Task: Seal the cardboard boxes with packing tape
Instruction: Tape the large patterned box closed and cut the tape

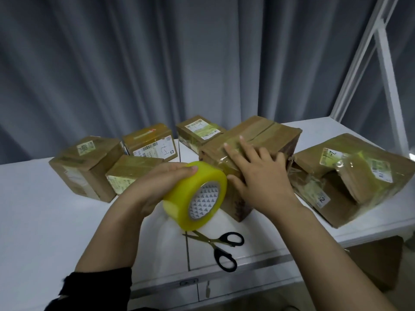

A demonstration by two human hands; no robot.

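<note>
Left hand (155,189) had its fingers curled round the yellow tape roll (195,198), held above the table (33,209) toward its front edge. Right hand (258,173) lay flat, fingers spread, pressing on the taped top of the middle box (276,140), which stood mid-surface. Scissors (221,245) lay open by the front edge. Four smaller boxes (83,167) sat toward the far left corner, and a torn box (336,209) by the right edge.

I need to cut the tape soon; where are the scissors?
In the head view's centre, the scissors lie on the white table near its front edge, below the tape roll the left hand holds.
</note>
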